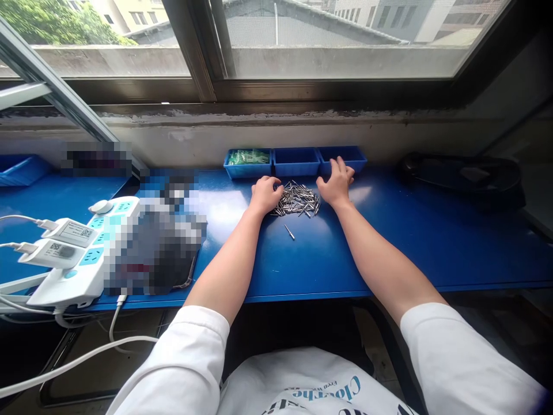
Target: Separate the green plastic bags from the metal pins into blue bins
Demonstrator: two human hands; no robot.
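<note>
A pile of small, slim silvery metal pieces (298,199) lies on the blue table, several of them pointed at one end. My left hand (265,195) rests at the pile's left edge, its fingers loosely curved and a little apart from the thumb. On the other side, my right hand (337,183) has its fingers spread and nothing visible in them. Its fingertips overlap the front of the right blue bin (356,164), and its thumb points toward the pile. One single metal piece (289,231) lies apart, nearer the front edge.
Left of that bin stand a middle blue bin (296,169) and a left blue bin (248,171) holding green packets (249,157). A white power strip (93,253) with plugged-in chargers sits at left, beside blurred items. A dark object (462,176) lies at right. Windows rise behind.
</note>
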